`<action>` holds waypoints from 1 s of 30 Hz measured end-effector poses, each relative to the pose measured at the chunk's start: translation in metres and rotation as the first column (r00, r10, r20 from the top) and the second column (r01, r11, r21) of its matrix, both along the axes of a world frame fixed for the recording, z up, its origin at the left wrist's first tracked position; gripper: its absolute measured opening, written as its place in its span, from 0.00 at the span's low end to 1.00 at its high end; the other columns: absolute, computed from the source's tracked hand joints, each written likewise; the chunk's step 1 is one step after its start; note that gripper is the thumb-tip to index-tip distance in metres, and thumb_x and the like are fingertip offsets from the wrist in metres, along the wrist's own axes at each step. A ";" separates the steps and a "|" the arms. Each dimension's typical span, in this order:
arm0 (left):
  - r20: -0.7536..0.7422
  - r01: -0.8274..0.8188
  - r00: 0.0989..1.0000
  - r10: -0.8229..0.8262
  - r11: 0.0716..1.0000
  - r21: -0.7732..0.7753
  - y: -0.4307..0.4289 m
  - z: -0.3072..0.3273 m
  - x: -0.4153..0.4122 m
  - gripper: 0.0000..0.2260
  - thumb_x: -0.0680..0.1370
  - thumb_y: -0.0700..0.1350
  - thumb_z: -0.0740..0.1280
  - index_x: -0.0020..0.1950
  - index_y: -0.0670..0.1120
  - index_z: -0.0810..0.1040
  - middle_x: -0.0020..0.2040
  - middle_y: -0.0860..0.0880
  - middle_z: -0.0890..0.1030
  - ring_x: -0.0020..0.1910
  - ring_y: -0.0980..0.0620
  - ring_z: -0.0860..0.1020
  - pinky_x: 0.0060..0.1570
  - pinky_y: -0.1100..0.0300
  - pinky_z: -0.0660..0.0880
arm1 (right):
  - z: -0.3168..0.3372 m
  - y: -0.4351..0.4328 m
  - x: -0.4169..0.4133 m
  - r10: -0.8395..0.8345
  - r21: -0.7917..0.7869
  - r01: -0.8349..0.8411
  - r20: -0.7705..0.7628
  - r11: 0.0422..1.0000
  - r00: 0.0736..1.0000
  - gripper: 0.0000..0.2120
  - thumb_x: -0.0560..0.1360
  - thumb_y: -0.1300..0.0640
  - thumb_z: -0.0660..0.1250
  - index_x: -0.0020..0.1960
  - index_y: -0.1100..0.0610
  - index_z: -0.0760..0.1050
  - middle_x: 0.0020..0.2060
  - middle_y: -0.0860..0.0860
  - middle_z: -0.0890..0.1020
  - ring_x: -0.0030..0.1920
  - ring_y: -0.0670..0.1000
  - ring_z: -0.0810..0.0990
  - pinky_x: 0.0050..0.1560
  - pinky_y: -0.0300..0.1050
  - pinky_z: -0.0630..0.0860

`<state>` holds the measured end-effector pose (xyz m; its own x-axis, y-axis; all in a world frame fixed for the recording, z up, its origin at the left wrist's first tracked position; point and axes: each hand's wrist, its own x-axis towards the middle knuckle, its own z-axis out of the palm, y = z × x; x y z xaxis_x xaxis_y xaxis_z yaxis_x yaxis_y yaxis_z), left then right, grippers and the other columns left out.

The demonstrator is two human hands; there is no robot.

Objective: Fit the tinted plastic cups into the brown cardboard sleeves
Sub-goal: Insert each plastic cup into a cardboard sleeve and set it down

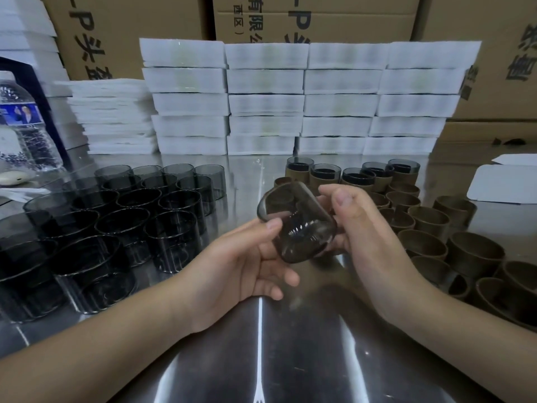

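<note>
A tinted grey plastic cup (299, 225) is held tilted above the middle of the steel table, between both hands. My left hand (241, 263) grips its lower left side with thumb on the wall and fingers curled beneath. My right hand (357, 228) holds its right side, thumb near the rim. Several loose tinted cups (116, 225) stand in rows on the left. Several empty brown cardboard sleeves (453, 237) stand on the right. Behind them, several cups sit in sleeves (325, 174).
Stacks of white foam sheets (302, 97) line the back of the table (290, 359), with brown cartons (122, 30) behind. A water bottle (23, 126) stands at far left. White card pieces (505, 181) lie at far right.
</note>
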<state>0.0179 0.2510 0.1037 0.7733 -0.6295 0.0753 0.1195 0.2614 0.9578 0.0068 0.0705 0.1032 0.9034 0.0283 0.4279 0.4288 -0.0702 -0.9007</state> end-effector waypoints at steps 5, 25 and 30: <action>-0.144 -0.005 0.990 0.004 1.000 -0.010 -0.001 0.003 0.003 0.28 0.70 0.62 0.63 0.61 0.44 0.80 0.51 0.43 0.84 0.39 0.51 0.84 0.30 0.63 0.77 | -0.003 0.000 -0.005 0.028 -0.171 -0.007 0.119 0.985 0.993 0.24 0.63 0.37 0.70 0.59 0.33 0.71 0.58 0.45 0.76 0.50 0.46 0.79 0.50 0.44 0.78; -0.177 -0.057 0.981 0.079 0.991 0.122 -0.006 0.003 0.000 0.28 0.63 0.66 0.65 0.51 0.48 0.86 0.45 0.44 0.86 0.34 0.56 0.84 0.34 0.63 0.80 | -0.004 -0.001 -0.007 0.070 -0.372 0.002 0.179 0.928 0.981 0.37 0.60 0.36 0.73 0.67 0.36 0.65 0.61 0.31 0.67 0.67 0.35 0.68 0.63 0.28 0.67; -0.146 -0.040 0.987 0.072 0.976 0.212 -0.003 0.003 0.001 0.34 0.62 0.69 0.65 0.54 0.44 0.85 0.43 0.42 0.86 0.40 0.50 0.85 0.33 0.63 0.80 | -0.002 0.001 -0.010 0.050 -0.345 0.012 0.169 0.939 0.984 0.34 0.59 0.35 0.72 0.64 0.36 0.68 0.59 0.32 0.70 0.64 0.34 0.71 0.58 0.25 0.66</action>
<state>0.0192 0.2476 0.1072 0.8000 -0.5743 -0.1738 0.2587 0.0688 0.9635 -0.0033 0.0713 0.1016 0.8145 0.2178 0.5378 0.5794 -0.3520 -0.7351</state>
